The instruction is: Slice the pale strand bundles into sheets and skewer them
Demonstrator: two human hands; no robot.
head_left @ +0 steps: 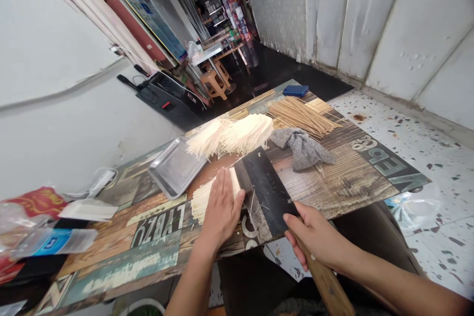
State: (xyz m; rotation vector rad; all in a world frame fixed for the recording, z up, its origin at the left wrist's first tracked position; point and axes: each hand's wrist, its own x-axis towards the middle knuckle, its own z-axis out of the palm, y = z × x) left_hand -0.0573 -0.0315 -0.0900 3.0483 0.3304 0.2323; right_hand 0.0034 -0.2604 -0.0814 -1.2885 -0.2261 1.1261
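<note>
My left hand lies flat over a small bundle of enoki mushrooms, its fingers stretched out and the thumb apart on the side toward the blade. My right hand is wrapped around the wooden handle of a cleaver. The broad dark blade slants across the table, its pale edge right beside the cut end of the bundle. Whether the edge touches the mushrooms I cannot tell. Beyond the blade, a larger heap of enoki rests partly over the corner of a metal tray.
On the wood-patterned table lie a grey cloth, many thin wooden skewers and a blue box. A plastic bottle and packaging sit at the left. Stools stand farther back.
</note>
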